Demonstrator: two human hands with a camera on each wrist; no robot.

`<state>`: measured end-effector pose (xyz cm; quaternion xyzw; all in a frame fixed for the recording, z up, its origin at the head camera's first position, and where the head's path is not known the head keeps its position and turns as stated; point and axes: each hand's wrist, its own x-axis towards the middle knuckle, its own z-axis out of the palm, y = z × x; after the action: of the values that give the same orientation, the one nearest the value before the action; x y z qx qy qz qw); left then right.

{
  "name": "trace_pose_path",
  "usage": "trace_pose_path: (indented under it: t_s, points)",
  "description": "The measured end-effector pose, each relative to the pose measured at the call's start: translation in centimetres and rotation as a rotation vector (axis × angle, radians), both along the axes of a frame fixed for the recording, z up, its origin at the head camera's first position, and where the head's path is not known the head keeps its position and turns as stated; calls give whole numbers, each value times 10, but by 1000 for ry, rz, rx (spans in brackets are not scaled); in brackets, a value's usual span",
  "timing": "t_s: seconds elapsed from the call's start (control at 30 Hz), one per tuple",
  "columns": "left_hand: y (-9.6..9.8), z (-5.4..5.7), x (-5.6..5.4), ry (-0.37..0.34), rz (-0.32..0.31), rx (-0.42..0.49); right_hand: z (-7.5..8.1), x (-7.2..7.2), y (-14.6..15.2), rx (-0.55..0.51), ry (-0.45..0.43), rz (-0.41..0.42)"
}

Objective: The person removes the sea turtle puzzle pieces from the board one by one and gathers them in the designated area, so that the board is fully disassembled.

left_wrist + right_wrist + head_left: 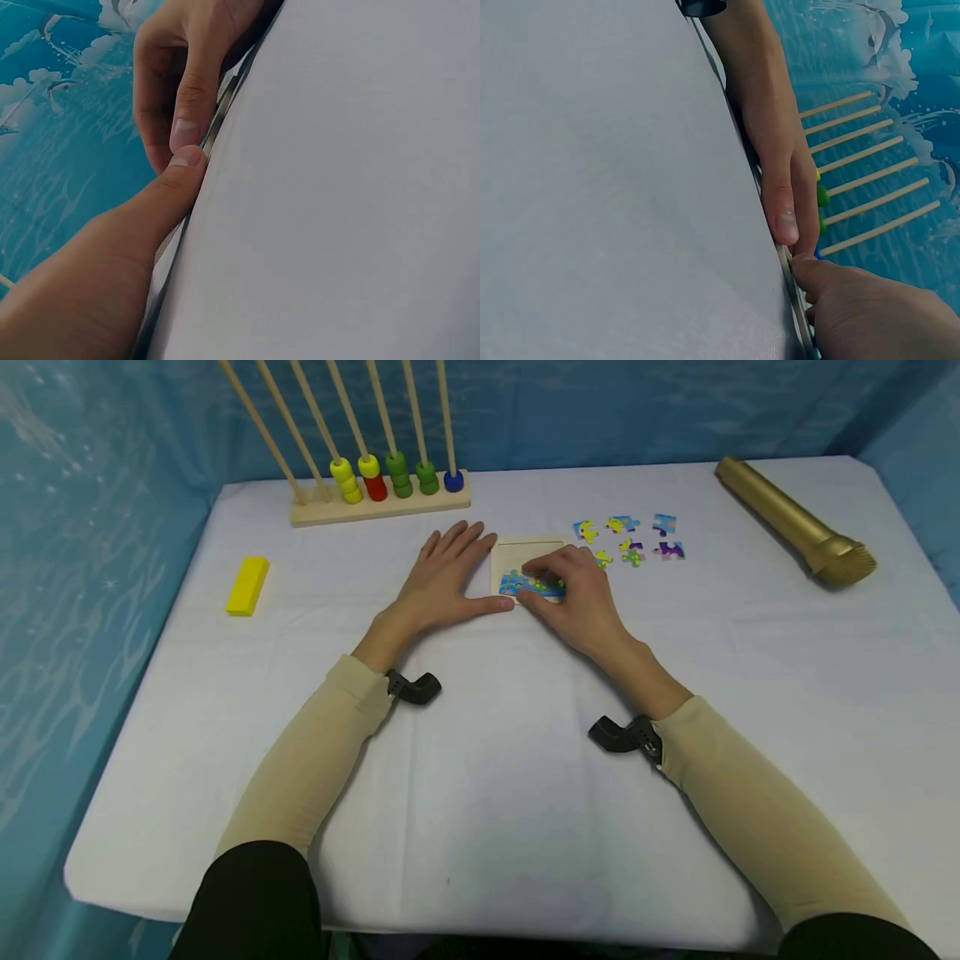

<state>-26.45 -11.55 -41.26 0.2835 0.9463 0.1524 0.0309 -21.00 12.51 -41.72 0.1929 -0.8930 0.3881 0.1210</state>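
A small wooden puzzle tray (527, 550) lies near the middle of the table, with joined blue, yellow and green puzzle pieces (512, 583) along its near side. My left hand (447, 578) rests at the tray's left with fingers spread, its thumb reaching to the near left corner. Over the pieces bends my right hand (581, 597), fingers curled and thumb low at the tray's near edge. I cannot tell whether it pinches a piece. In the left wrist view, the left thumb (187, 156) lies right by the right thumb (186, 133), beside the tray's edge.
Several loose puzzle pieces (632, 547) lie right of the tray. A wooden bead rack (420, 505) with tall rods stands at the back left. There is a yellow block (247, 586) at the left and a gold microphone (795, 522) at the back right.
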Motion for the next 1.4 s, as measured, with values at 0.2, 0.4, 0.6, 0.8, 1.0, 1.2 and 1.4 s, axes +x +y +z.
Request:
trace_pose_path:
  t_s: [0.2, 0.4, 0.6, 0.8, 1.0, 1.2, 1.4]
  points:
    - [0, 1, -4, -20, -23, 22, 1, -3, 0, 28, 13, 21]
    - [-2, 0, -6, -27, -21, 16, 0, -7, -2, 11, 6, 46]
    - [-1, -1, -6, -17, -20, 11, 0, -7, -1, -13, 20, 44]
    - [-1, -1, -6, -20, -19, 10, 0, -6, -2, -100, 6, 19]
    - [-3, -1, -5, -21, -15, 19, 0, -6, -4, -233, -52, -8]
    - [-5, 0, -5, -25, -9, 21, 5, -4, 1, -330, -96, -28]
    - [-2, -1, -4, -34, -3, 17, 8, 4, 27, -315, -95, -133]
